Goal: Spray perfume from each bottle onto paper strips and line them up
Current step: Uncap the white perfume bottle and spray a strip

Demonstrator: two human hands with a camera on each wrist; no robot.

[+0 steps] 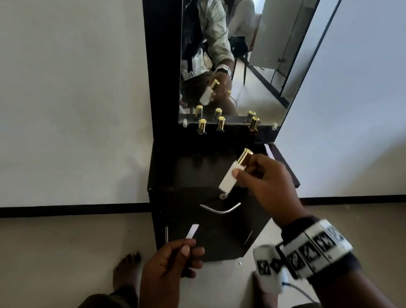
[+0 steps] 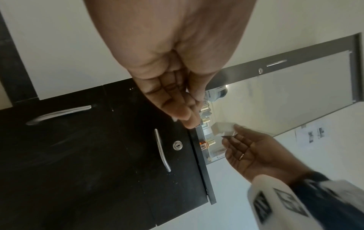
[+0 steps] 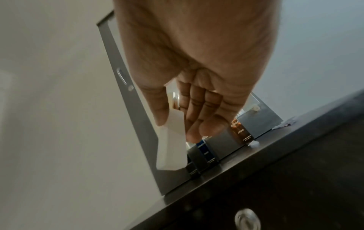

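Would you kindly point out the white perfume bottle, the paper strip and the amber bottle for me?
white perfume bottle (image 1: 229, 178), head view, on its white body below the gold cap.
paper strip (image 1: 192, 231), head view, on its free upper end.
amber bottle (image 3: 239, 130), right wrist view, on its labelled front.

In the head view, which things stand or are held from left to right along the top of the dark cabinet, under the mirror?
Left dark bottle with gold cap → middle dark bottle with gold cap → white bottle, held tilted by the right hand → amber bottle with gold cap → paper strip lying near the right edge.
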